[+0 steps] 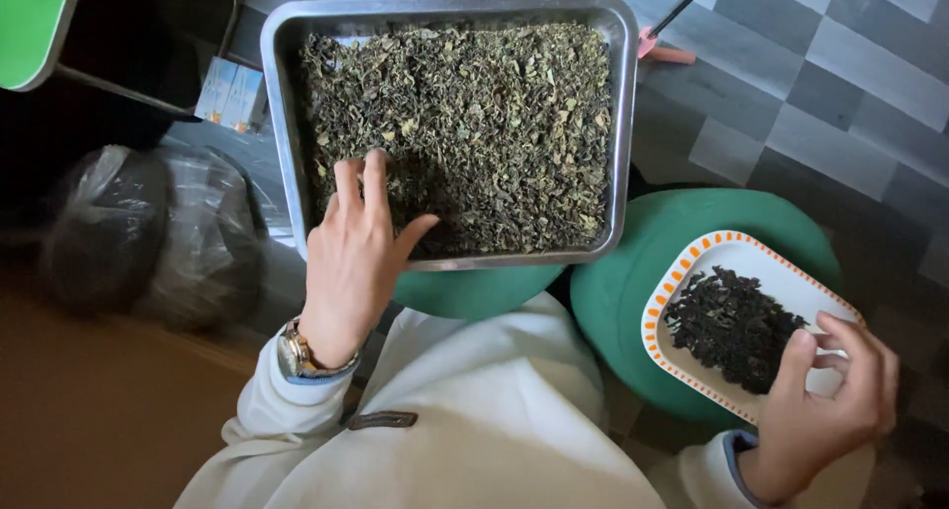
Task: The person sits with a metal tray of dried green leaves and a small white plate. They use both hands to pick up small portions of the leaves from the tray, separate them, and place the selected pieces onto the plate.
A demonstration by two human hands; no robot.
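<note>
White sleeves lead to both hands. Left hand [358, 244], fingers loosely spread, rests on dried green leaves [465, 124] at the near-left corner of a steel tray [620, 133]. Right hand [832, 395], fingers pinched together, touches the near edge of an orange-rimmed white plate [751, 257] holding darker leaves [732, 323] on a green stool [633, 272].

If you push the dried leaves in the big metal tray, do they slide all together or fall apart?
The dried leaves would probably scatter, since they lie as loose, curled bits in the metal tray. They look light and crumbly, so the left hand fingers resting on them could likely part them easily.
</note>
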